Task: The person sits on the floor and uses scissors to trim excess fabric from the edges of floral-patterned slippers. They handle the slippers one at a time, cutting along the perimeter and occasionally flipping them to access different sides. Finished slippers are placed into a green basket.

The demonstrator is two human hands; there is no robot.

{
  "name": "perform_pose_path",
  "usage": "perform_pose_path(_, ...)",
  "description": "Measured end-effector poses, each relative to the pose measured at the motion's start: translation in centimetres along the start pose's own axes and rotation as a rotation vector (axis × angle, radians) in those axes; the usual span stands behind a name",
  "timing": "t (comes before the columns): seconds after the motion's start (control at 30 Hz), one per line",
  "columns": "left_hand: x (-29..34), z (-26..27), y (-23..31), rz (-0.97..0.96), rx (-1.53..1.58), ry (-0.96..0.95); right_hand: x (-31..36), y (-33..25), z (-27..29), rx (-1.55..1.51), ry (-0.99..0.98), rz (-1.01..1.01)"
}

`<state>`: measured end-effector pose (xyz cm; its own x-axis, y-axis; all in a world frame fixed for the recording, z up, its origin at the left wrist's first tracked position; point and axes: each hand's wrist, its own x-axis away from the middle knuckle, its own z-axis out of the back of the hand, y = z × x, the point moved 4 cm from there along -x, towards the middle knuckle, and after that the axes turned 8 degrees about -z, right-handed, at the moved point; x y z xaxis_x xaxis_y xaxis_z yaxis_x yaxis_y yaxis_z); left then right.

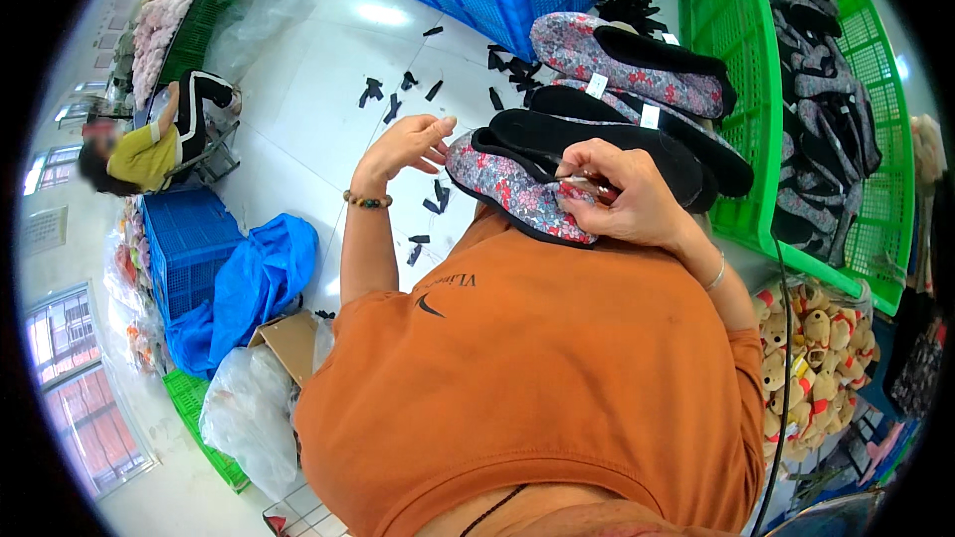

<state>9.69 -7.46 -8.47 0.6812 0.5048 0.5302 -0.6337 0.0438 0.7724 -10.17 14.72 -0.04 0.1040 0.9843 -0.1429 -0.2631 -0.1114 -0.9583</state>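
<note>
One floral slipper [522,186]: it lay in front of the person's chest, at twelve o'clock from the orange shirt [517,368], with its left end just beside the left hand.
Work in hand: this slipper looked partway through handling, while at least three others [637,55] waited or rested at one to two o'clock from it; which of those were finished, nobody could tell.
Green crate [718,30]: it stood at two o'clock and held many similar slippers [811,129], perhaps the done lot or the lot left to do.
Black scraps [373,89]: they were strewn over the floor [308,129] toward ten o'clock, which suggested a fair amount already handled.
Slipper's long axis: it ran from ten o'clock to four o'clock; the toe probably pointed to four, though fingers covered part of that end.
Left hand [406,147]: its fingers were loosely spread, gripping nothing visible.
Right hand [629,189]: its fingers were pinched together at the slipper's right part, with a slim pale item [585,180] between them, too small to identify.
</note>
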Motion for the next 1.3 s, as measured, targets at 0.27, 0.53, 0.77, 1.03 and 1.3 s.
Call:
perform_pose_path(0.27, 2.5, 3.6, 0.8, -0.195, 0.284, 0.194, -1.3, -1.0, -0.2, 0.063, 0.122, 0.208)
perform_pose_path(0.53, -3.3, -4.5, 3.1, -0.427, 1.271, -0.034, -1.8, -0.1, -2.5, 0.255, -0.166, 0.175)
perform_pose_path(0.77, -4.9, -3.2, 8.8, -0.588, 0.87, -0.048, -1.2, 2.6, 0.4, 0.577, 0.218, 0.103)
perform_pose_path(1.03, -3.6, -3.7, 9.4, -0.626, 0.625, -0.071, 0.5, 6.9, 3.9, 0.962, 0.192, -0.314)
perform_pose_path(1.3, -3.7, -6.4, 8.9, -0.5, 0.611, -0.16, 0.6, 4.3, 7.1, 0.64, 0.556, -0.1)
